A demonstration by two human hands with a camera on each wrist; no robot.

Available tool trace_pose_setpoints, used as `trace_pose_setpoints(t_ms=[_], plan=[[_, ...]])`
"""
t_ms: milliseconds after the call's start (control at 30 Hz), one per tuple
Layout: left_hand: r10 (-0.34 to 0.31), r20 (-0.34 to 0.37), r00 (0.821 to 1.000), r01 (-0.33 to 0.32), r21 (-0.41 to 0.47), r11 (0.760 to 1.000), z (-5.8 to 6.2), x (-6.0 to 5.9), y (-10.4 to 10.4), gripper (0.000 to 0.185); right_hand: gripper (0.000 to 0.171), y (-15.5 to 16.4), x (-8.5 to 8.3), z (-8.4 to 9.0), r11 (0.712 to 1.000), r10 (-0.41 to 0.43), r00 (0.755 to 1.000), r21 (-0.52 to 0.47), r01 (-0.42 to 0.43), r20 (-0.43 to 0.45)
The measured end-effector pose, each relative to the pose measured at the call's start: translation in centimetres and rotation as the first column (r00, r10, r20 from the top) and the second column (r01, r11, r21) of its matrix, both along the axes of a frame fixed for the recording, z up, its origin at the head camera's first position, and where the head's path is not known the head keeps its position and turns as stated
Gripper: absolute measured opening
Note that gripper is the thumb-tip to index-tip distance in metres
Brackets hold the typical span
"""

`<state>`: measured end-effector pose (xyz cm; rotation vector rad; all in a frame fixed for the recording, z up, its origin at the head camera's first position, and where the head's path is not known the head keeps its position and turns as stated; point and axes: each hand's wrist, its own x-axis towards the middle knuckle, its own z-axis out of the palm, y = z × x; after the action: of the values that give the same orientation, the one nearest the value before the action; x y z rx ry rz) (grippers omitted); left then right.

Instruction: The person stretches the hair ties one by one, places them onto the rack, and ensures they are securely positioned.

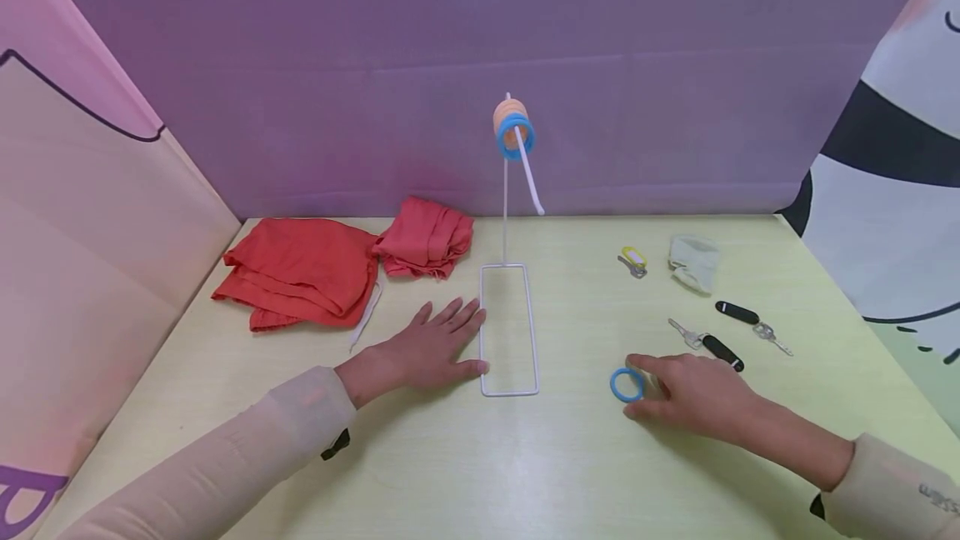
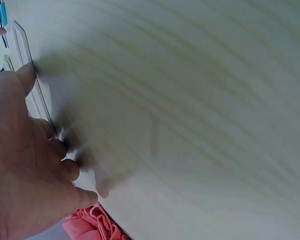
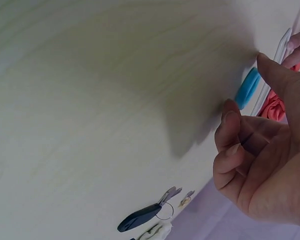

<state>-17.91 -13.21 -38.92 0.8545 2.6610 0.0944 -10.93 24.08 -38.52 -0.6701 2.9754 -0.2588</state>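
- The step in hand looks like picking up the loose blue ring [image 1: 626, 385], which lies flat on the desk [image 1: 570, 473] in the lower right of centre of the head view.
- The right hand [image 1: 693, 394] comes in from the lower right; its forefinger and thumb reach round the ring from the right, tips at its rim. From the right wrist view the fingers [image 3: 230, 125] are curled, and the ring [image 3: 247, 88] sits just beyond them, near the upper right of that frame. Whether they already pinch it or only touch it, I cannot tell.
- The left hand [image 1: 427, 348] lies flat on the desk, fingers straight and spread, holding nothing, its thumb side against the left bar of the white wire stand's base [image 1: 510, 332].
- The stand's upright rises at mid-frame; a blue and an orange ring [image 1: 513, 130] already hang on its slanted peg near the top.
- My judgement: the next move calls for a firm pinch on the rim and a clean lift off the desk.
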Motion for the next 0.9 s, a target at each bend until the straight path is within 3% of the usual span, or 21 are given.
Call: trace_pose_setpoints(t_ms=[367, 900], plan=[[-0.014, 0.006, 1.000, 0.014, 0.009, 1.000, 0.2, 0.1, 0.0, 0.086, 0.046, -0.2, -0.1, -0.6, 0.998, 0.013, 1.000, -0.054, -0.014, -0.021], [-0.015, 0.006, 1.000, 0.015, 0.002, 1.000, 0.2, 0.0, 0.1, 0.085, 0.024, -0.7, 0.0, -1.2, 0.994, 0.029, 0.992, -0.100, -0.041, -0.123]])
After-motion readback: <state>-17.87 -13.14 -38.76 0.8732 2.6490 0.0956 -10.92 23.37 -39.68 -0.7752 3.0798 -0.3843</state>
